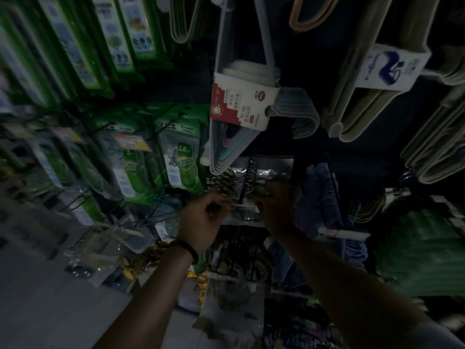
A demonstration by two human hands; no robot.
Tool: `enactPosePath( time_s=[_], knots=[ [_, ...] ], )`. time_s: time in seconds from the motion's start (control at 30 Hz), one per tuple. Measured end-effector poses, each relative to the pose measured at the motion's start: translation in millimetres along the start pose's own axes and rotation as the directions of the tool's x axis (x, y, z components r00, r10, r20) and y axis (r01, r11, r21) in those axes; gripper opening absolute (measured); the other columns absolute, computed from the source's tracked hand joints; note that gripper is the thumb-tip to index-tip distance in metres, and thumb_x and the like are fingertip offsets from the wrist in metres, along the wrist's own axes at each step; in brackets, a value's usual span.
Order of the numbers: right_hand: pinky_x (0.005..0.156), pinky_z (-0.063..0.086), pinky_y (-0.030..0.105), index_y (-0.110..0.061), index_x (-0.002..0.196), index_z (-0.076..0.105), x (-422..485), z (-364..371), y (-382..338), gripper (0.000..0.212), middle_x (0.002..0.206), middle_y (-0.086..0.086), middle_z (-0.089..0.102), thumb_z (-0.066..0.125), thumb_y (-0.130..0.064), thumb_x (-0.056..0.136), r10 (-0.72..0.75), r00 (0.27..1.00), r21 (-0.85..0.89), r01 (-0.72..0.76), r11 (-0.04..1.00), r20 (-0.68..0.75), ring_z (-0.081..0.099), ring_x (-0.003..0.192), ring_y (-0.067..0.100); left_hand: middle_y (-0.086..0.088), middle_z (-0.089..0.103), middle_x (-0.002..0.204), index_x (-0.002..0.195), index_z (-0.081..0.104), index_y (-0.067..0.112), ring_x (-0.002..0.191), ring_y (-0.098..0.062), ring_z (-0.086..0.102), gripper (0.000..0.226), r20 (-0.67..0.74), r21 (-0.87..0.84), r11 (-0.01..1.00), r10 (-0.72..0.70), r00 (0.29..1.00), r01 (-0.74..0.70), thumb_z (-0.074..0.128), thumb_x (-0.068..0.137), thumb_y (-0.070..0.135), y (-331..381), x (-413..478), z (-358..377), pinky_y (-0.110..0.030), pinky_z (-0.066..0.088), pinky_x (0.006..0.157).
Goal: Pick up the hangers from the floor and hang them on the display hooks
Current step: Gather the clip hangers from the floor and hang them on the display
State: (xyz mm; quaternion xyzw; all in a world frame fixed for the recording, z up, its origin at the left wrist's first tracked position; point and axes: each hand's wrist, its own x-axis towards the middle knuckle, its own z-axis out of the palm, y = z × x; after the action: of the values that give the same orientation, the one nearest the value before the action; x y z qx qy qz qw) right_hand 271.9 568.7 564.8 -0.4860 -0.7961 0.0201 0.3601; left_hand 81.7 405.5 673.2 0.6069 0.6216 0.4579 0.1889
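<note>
Left hand [201, 217] and right hand [276, 205]: both pinched a clear packet [266, 172], contents unclear to us, at a hook [249, 170] mid-rack. Hanger bundle [221, 152] already hung above it; we judged this hanging unfinished, more possibly left.

Single wide-angle view from the person's head, facing the display hooks [250, 177] at close range; frame tilted, floor at lower left.

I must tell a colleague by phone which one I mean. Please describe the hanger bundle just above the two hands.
On the dark display wall, right of the green packets, a bundle of pale hangers hangs at the middle. It alone wears a red and white paper sleeve; its right neighbour's sleeve is blue and white.
</note>
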Motion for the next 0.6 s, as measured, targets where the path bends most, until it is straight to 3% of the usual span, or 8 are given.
enactPosePath(
  time_s=[0.1,0.2,0.27,0.33,0.4,0.47,0.53,0.6],
  knots=[
    [0.106,0.040,0.058,-0.040,0.118,0.074,-15,-16,-12,0.031,0.129,0.008,0.057,0.059,-0.039,0.091,0.060,0.998,-0.128,-0.058,0.990,0.013,0.049,0.128,0.043,0.007,0.063,0.119,0.113,0.063,0.047,0.108,-0.009,0.063,0.037,-0.070,0.074,0.996,0.061,0.996,-0.056,0.073,0.098,0.015,2,-16,8,-0.029,0.053,0.100],
    [0.102,0.046,0.054,-0.029,0.108,0.077,-53,-31,-32,0.023,0.117,0.007,0.069,0.068,-0.028,0.087,0.046,0.999,0.032,-0.046,0.998,0.011,0.062,0.118,0.036,0.012,0.056,0.125,0.124,0.055,0.039,0.109,-0.010,0.058,0.035,-0.137,0.101,0.993,-0.039,0.990,0.053,0.072,0.099,0.022,-7,-53,15,-0.021,0.048,0.097],
    [0.083,0.056,0.044,-0.026,0.099,0.078,-87,-29,-41,0.014,0.100,0.003,0.072,0.068,-0.026,0.089,0.000,0.981,0.154,-0.031,0.988,0.196,0.068,0.095,0.028,0.013,0.058,0.125,0.124,0.055,0.039,0.106,-0.008,0.060,0.033,-0.081,0.105,0.970,-0.212,0.974,0.220,0.072,0.099,0.028,-24,-91,16,-0.026,0.052,0.092],
    [0.075,0.055,0.036,-0.025,0.097,0.077,-124,-23,-54,0.021,0.095,0.002,0.072,0.058,-0.033,0.094,-0.053,0.899,0.218,-0.048,0.975,0.436,0.068,0.084,0.024,0.011,0.065,0.120,0.118,0.060,0.039,0.102,-0.006,0.064,0.024,0.025,0.134,0.916,-0.384,0.923,0.377,0.071,0.099,0.031,-44,-141,14,-0.033,0.057,0.090],
    [0.074,0.056,0.037,-0.022,0.095,0.076,-162,-14,-72,0.035,0.092,0.005,0.072,0.046,-0.040,0.096,-0.157,0.751,0.279,-0.037,0.960,0.642,0.069,0.082,0.027,0.009,0.069,0.117,0.111,0.064,0.037,0.103,-0.007,0.066,0.014,0.095,0.202,0.817,-0.565,0.820,0.539,0.069,0.100,0.031,-58,-198,6,-0.037,0.057,0.094],
    [0.084,0.058,0.040,-0.017,0.101,0.076,-196,-12,-96,0.038,0.098,0.007,0.074,0.047,-0.042,0.096,-0.253,0.486,0.307,-0.034,0.951,0.837,0.070,0.090,0.026,0.003,0.069,0.126,0.117,0.065,0.033,0.114,-0.014,0.064,0.014,0.166,0.363,0.666,-0.734,0.658,0.651,0.063,0.103,0.035,-63,-258,-3,-0.037,0.053,0.104],
    [0.094,0.054,0.034,-0.020,0.114,0.076,-228,-16,-119,0.032,0.106,0.001,0.073,0.059,-0.042,0.099,-0.317,0.241,0.330,-0.014,0.944,0.917,0.068,0.097,0.016,-0.001,0.062,0.139,0.131,0.064,0.026,0.125,-0.019,0.060,0.032,0.219,0.481,0.490,-0.870,0.441,0.727,0.058,0.105,0.043,-56,-313,-15,-0.034,0.048,0.109],
    [0.094,0.052,0.027,-0.022,0.123,0.072,-259,-16,-136,0.031,0.111,-0.001,0.071,0.067,-0.040,0.098,-0.341,0.100,0.343,-0.004,0.939,0.935,0.066,0.100,0.012,-0.002,0.061,0.140,0.136,0.063,0.024,0.127,-0.021,0.059,0.039,0.220,0.491,0.365,-0.931,0.293,0.791,0.057,0.105,0.046,-46,-358,-27,-0.032,0.046,0.109]
  ],
)
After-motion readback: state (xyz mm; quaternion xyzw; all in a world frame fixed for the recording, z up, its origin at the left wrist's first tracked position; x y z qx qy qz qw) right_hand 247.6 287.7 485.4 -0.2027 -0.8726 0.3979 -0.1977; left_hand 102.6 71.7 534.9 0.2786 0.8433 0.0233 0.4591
